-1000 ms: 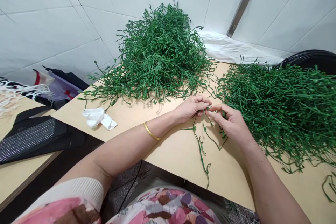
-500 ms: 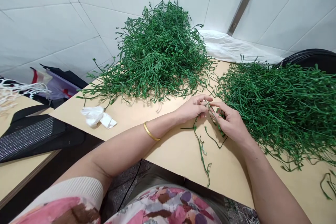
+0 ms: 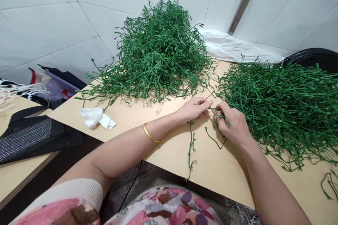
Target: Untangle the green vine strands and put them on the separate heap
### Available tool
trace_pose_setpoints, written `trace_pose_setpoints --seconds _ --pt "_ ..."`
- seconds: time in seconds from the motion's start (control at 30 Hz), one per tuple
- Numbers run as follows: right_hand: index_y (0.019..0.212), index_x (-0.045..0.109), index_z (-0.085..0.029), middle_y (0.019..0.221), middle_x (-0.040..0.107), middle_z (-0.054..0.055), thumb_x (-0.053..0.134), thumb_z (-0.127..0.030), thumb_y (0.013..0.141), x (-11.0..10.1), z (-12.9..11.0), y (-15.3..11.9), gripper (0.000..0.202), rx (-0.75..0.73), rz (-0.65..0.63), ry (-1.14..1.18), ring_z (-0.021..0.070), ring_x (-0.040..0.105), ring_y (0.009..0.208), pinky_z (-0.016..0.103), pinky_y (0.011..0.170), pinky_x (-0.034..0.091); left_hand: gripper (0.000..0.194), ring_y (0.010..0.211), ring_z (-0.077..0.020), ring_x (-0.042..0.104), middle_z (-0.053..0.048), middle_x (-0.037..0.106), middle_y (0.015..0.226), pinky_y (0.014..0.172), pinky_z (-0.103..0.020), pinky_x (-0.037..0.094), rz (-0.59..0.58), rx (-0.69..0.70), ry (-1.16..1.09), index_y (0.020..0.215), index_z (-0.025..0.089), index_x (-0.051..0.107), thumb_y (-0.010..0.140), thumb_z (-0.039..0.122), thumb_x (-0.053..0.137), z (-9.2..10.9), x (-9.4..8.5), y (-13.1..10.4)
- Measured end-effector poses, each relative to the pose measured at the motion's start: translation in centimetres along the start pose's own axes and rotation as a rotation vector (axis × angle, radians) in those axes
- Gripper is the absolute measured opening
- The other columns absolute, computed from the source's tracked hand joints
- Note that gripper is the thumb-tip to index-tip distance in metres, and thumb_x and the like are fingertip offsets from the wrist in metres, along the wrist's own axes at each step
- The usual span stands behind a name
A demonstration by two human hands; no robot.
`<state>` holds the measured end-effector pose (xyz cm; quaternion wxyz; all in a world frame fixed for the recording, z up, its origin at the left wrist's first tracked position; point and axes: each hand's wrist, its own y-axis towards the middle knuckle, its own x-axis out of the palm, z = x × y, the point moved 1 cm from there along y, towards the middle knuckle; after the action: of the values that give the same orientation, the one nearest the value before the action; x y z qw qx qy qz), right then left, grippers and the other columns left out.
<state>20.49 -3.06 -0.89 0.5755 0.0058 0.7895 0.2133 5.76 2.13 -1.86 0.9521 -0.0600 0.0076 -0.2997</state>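
Note:
My left hand (image 3: 194,109), with a gold bangle on its wrist, pinches a thin green plant stem between thumb and fingers. A branched green stem (image 3: 189,153) hangs below that hand over the table's front edge. Close by on the right, my right hand (image 3: 233,123) is closed on green stems, their tips poking out between the fingers. A short thin strand spans the small gap between the two hands. Under the right hand, a bent loose stem (image 3: 216,142) lies on the tabletop. The fingers partly hide what they grip.
A tall heap of green stems (image 3: 161,52) stands behind my hands on the pale table (image 3: 163,151). Another pile (image 3: 285,105) spreads to the right. Crumpled white tissue (image 3: 91,116) lies at left. White cloth (image 3: 224,45) and a black round object (image 3: 311,57) are by the tiled wall.
My hands have drawn slightly apart, and my right hand's fingers have curled more tightly. The hanging branched stem has shifted left along with my left hand.

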Motion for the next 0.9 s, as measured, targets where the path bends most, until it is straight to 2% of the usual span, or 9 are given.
trace_pose_setpoints --seconds 0.13,0.23,0.37,0.47,0.67,0.77,0.9 --pt "0.074 0.048 -0.019 0.061 0.052 0.003 0.039 -0.025 0.080 0.0 -0.3 0.0 0.013 -0.049 -0.007 -0.041 0.0145 0.039 0.053 0.026 0.055 0.025 0.034 0.040 -0.0027 0.035 0.003 0.046 0.052 0.039 -0.017 0.025 -0.132 -0.013 -0.077 0.066 0.013 0.050 0.074 0.046 0.055 -0.1 -0.1 -0.1" --pt "0.071 0.045 -0.020 0.058 0.047 -0.001 0.041 -0.023 0.079 -0.4 -0.4 -0.1 0.010 -0.034 -0.122 0.107 0.0121 0.038 0.052 0.024 0.053 0.026 0.029 0.037 -0.0009 0.024 0.007 0.036 0.046 0.037 -0.017 0.013 -0.191 -0.086 -0.114 0.065 0.013 0.050 0.070 0.038 0.063 0.0 -0.3 -0.4" --pt "0.071 0.044 -0.020 0.054 0.041 -0.004 0.041 -0.020 0.080 -1.0 -0.3 -0.1 0.009 -0.052 -0.241 0.302 0.0095 0.035 0.049 0.021 0.050 0.027 0.028 0.037 -0.0007 0.018 0.008 0.030 0.045 0.037 -0.019 0.008 -0.230 -0.120 -0.120 0.063 0.013 0.048 0.069 0.035 0.065 0.1 -0.5 -0.5" --pt "0.073 0.043 -0.020 0.055 0.041 -0.005 0.041 -0.019 0.080 -1.1 -0.3 -0.1 0.008 -0.060 -0.213 0.324 0.0091 0.035 0.049 0.021 0.050 0.028 0.029 0.036 -0.0010 0.015 0.009 0.027 0.044 0.038 -0.020 0.006 -0.269 -0.132 -0.188 0.063 0.014 0.047 0.070 0.037 0.064 0.2 -0.7 -0.4" --pt "0.078 0.045 -0.019 0.077 0.049 0.003 0.038 -0.019 0.083 -0.4 -0.3 0.2 0.009 -0.130 -0.009 0.177 0.0131 0.044 0.064 0.024 0.059 0.034 0.027 0.037 -0.0016 0.015 0.008 0.028 0.046 0.038 -0.021 0.004 -0.295 -0.150 -0.216 0.068 0.015 0.049 0.071 0.039 0.063 0.5 -1.0 -0.4" --pt "0.078 0.045 -0.020 0.080 0.048 0.004 0.039 -0.018 0.083 -0.2 -0.3 0.2 0.008 -0.152 -0.024 0.184 0.0131 0.044 0.065 0.023 0.059 0.034 0.023 0.036 -0.0013 0.014 0.009 0.026 0.044 0.038 -0.021 0.004 -0.269 -0.154 -0.186 0.070 0.014 0.053 0.068 0.034 0.066 0.5 -1.1 -0.4" --pt "0.080 0.045 -0.019 0.066 0.046 -0.001 0.039 -0.019 0.085 -0.4 -0.2 0.0 0.008 -0.118 -0.070 0.249 0.0106 0.040 0.057 0.021 0.055 0.032 0.021 0.036 -0.0006 0.015 0.008 0.030 0.043 0.038 -0.019 0.004 -0.288 -0.230 -0.251 0.067 0.014 0.053 0.063 0.027 0.069 0.6 -1.3 -0.2"
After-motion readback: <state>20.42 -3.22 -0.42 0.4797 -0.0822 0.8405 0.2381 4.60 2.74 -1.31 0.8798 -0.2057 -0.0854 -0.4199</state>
